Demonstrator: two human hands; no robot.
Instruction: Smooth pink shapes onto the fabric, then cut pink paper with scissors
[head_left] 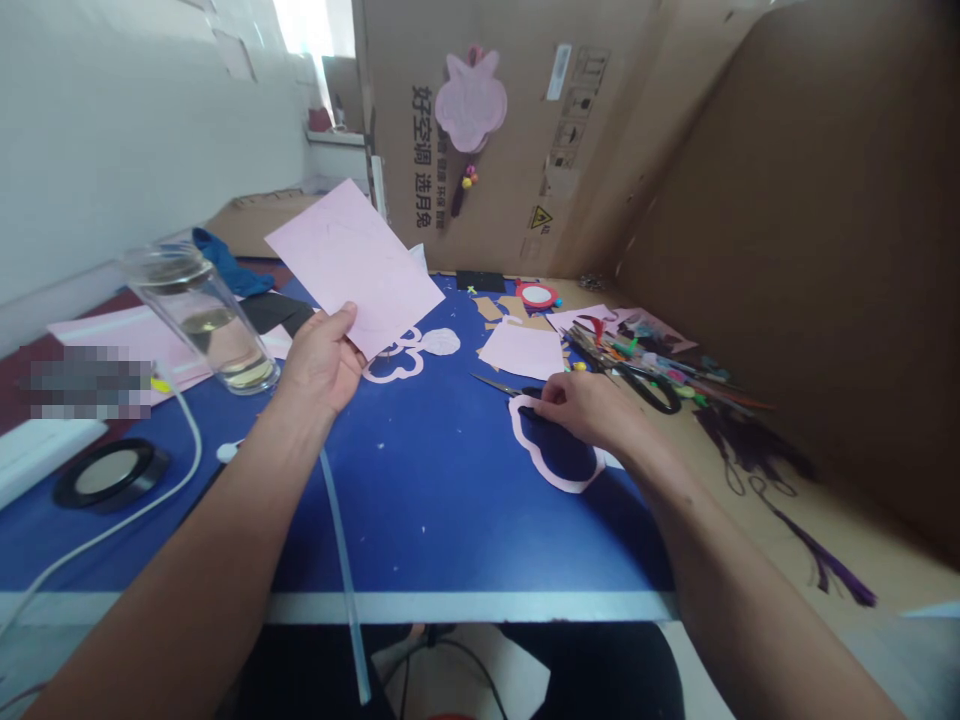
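In the head view, my left hand is raised over the table and grips a pink sheet of paper by its lower edge, thumb on top. My right hand is low at the right, its fingers closed on a pair of scissors with the blades pointing left. The fingers hide most of the scissors' handles. Right under that hand is a pink paper outline, cut out in the middle. Another pink cut-out outline lies beyond my left hand, beside a crumpled white piece.
A lidded glass of water, black tape and a white cable are at the left. Pink paper, brown scraps and a pile of tools with black-handled scissors lie right. Cardboard walls enclose the back, with a hanging pink ornament.
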